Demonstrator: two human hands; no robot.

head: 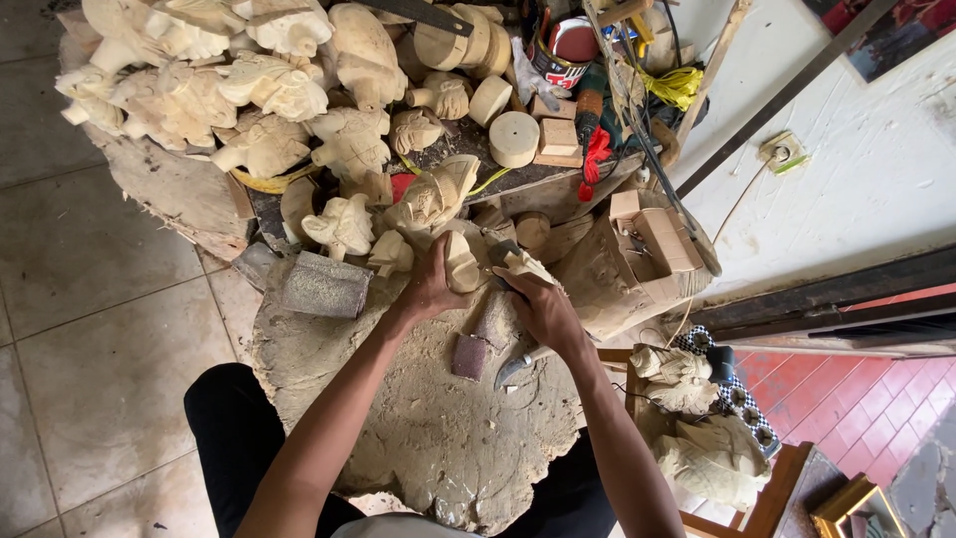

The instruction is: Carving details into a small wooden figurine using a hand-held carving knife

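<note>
tiled floor, white wall at right, rough stone-like work block in middle. left hand curled round pale wood carving, propped at far edge of block. right hand closed on tool at carving, grip partly hidden. curved knife and sanding block lying on block just beside. red-rimmed tin on cluttered bench, contents unclear. heap of unfinished carvings beyond.
</note>
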